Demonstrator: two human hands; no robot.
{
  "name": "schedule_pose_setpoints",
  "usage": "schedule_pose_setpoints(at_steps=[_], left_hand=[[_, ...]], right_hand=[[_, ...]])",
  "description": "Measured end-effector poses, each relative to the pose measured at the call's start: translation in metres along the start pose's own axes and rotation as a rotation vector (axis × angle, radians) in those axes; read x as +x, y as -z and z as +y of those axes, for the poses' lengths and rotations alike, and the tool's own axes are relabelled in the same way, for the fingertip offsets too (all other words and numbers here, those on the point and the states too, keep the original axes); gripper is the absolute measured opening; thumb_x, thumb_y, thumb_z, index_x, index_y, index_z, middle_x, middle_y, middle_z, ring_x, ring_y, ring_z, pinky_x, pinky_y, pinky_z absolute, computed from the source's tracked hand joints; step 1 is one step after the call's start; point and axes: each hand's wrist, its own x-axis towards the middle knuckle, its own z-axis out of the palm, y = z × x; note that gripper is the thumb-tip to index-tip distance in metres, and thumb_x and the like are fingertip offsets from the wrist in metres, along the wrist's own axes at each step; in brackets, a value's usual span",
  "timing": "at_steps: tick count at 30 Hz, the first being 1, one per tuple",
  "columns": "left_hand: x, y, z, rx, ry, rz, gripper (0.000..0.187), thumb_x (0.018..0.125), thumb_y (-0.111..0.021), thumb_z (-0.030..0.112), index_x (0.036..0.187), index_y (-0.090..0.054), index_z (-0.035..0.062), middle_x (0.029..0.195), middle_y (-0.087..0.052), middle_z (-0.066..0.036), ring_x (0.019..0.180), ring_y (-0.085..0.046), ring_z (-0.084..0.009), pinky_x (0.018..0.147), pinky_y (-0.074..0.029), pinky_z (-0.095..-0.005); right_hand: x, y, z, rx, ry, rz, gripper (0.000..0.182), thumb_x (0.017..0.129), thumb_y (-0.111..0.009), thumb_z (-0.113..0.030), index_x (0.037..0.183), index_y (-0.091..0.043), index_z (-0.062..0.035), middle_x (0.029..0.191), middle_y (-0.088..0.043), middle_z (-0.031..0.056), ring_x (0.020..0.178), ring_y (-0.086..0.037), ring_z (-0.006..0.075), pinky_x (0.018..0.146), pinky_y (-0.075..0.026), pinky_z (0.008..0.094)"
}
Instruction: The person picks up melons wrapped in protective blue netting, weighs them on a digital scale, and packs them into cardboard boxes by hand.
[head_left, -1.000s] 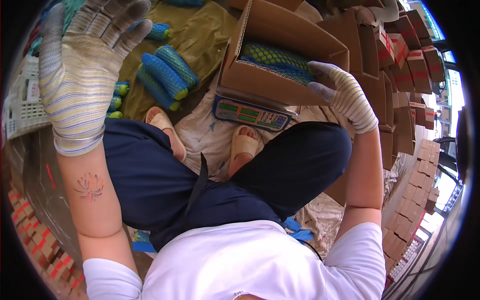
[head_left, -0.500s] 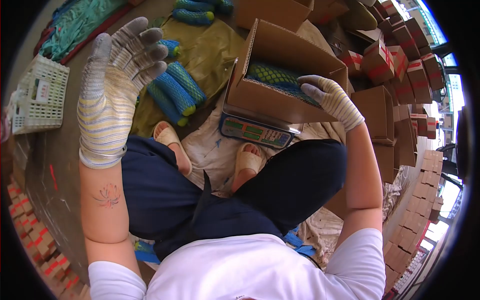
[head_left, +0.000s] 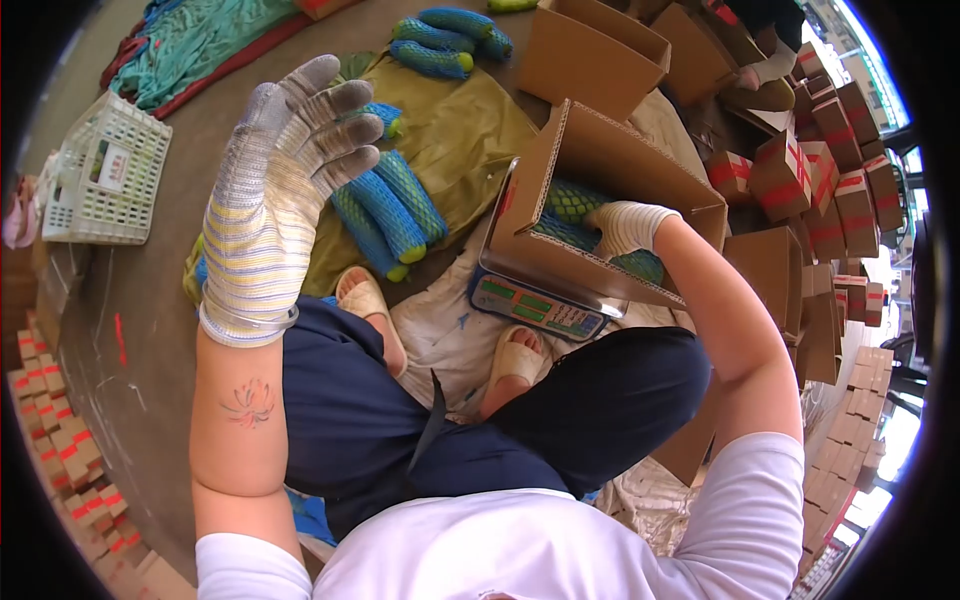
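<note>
My left hand, in a striped glove with grey fingertips, is raised with fingers spread, holding nothing. It is nearest to green vegetables in blue netting lying on an olive cloth. My right hand, gloved too, reaches inside an open cardboard box, over netted vegetables. Its fingertips are hidden down in the box, so any grip cannot be made out. The box rests on a scale with a blue front panel.
A white plastic crate stands at the left, below a teal cloth. More netted vegetables lie at the top. Another open box stands behind the scale. Red-taped boxes are piled at right. Part of a co-worker shows upper right.
My right hand has gone from above the box edge down into the box. The view has shifted, so most things appear lower and further right. My left hand stays raised and spread.
</note>
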Motion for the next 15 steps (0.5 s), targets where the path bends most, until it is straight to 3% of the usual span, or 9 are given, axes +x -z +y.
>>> schedule_pose_setpoints(at_steps=[2, 4, 5, 7, 8, 11, 13, 15], left_hand=[[0.000, 0.002, -0.001, 0.000, -0.007, -0.007, 0.054, 0.103, -0.040, 0.038, 0.138, -0.042, -0.0039, 0.126, -0.058, -0.020, 0.110, -0.061, -0.0276, 0.096, -0.050, -0.0401], [0.000, 0.002, -0.003, -0.006, 0.014, -0.009, 0.054, 0.103, -0.041, 0.038, 0.138, -0.042, -0.0038, 0.127, -0.058, -0.020, 0.110, -0.061, -0.0274, 0.096, -0.050, -0.0399], [0.000, 0.000, -0.004, -0.008, 0.012, -0.015, 0.054, 0.103, -0.041, 0.038, 0.138, -0.042, -0.0038, 0.127, -0.058, -0.020, 0.110, -0.061, -0.0274, 0.096, -0.050, -0.0399], [0.000, -0.006, -0.007, 0.056, 0.015, 0.024, 0.055, 0.103, -0.041, 0.038, 0.138, -0.042, -0.0037, 0.126, -0.058, -0.019, 0.109, -0.062, -0.0275, 0.096, -0.051, -0.0400], [0.001, -0.007, -0.008, 0.060, 0.014, 0.016, 0.055, 0.103, -0.041, 0.038, 0.138, -0.042, -0.0037, 0.126, -0.058, -0.019, 0.109, -0.062, -0.0275, 0.096, -0.051, -0.0400], [0.005, -0.007, -0.014, 0.054, 0.026, 0.020, 0.055, 0.103, -0.041, 0.039, 0.138, -0.042, -0.0030, 0.126, -0.059, -0.019, 0.108, -0.062, -0.0275, 0.095, -0.052, -0.0404], [0.006, -0.009, -0.016, 0.057, 0.018, 0.094, 0.053, 0.099, -0.051, 0.038, 0.136, -0.047, -0.0002, 0.119, -0.063, -0.016, 0.102, -0.065, -0.0247, 0.090, -0.053, -0.0366], [0.007, -0.005, -0.013, 0.047, 0.001, 0.079, 0.053, 0.101, -0.046, 0.039, 0.136, -0.046, -0.0007, 0.122, -0.061, -0.017, 0.105, -0.064, -0.0261, 0.092, -0.053, -0.0388]], right_hand=[[0.006, -0.008, 0.001, 0.024, 0.003, 0.065, 0.049, 0.076, -0.068, -0.025, 0.121, -0.064, -0.0047, 0.114, -0.067, 0.0188, 0.108, -0.063, 0.0357, 0.091, -0.051, 0.0400], [0.016, -0.012, -0.010, -0.166, -0.017, 0.166, 0.044, 0.075, -0.070, -0.024, 0.114, -0.067, -0.0037, 0.109, -0.068, 0.0193, 0.104, -0.064, 0.0372, 0.089, -0.052, 0.0411], [0.024, -0.017, -0.013, -0.124, 0.098, 0.395, 0.036, 0.074, -0.070, -0.021, 0.106, -0.070, -0.0032, 0.103, -0.069, 0.0197, 0.100, -0.065, 0.0388, 0.087, -0.053, 0.0427], [0.026, -0.004, -0.031, 0.032, 0.245, 0.463, 0.043, 0.076, -0.068, -0.021, 0.116, -0.065, -0.0054, 0.109, -0.067, 0.0221, 0.104, -0.063, 0.0390, 0.089, -0.051, 0.0440], [0.024, 0.009, -0.045, 0.093, 0.172, 0.286, 0.049, 0.078, -0.067, -0.024, 0.124, -0.061, -0.0061, 0.116, -0.065, 0.0222, 0.109, -0.061, 0.0388, 0.091, -0.050, 0.0428], [0.053, 0.011, -0.054, -0.036, 0.097, 0.188, 0.054, 0.078, -0.067, -0.028, 0.127, -0.060, -0.0073, 0.120, -0.064, 0.0199, 0.110, -0.061, 0.0379, 0.091, -0.050, 0.0417], [0.125, -0.005, -0.036, -0.256, 0.148, 0.018, 0.060, 0.075, -0.071, -0.032, 0.129, -0.060, -0.0100, 0.123, -0.064, 0.0169, 0.113, -0.061, 0.0366, 0.094, -0.049, 0.0417], [0.123, -0.004, -0.028, -0.204, 0.244, 0.055, 0.062, 0.072, -0.074, -0.033, 0.129, -0.060, -0.0111, 0.125, -0.063, 0.0159, 0.115, -0.059, 0.0357, 0.096, -0.048, 0.0420]])
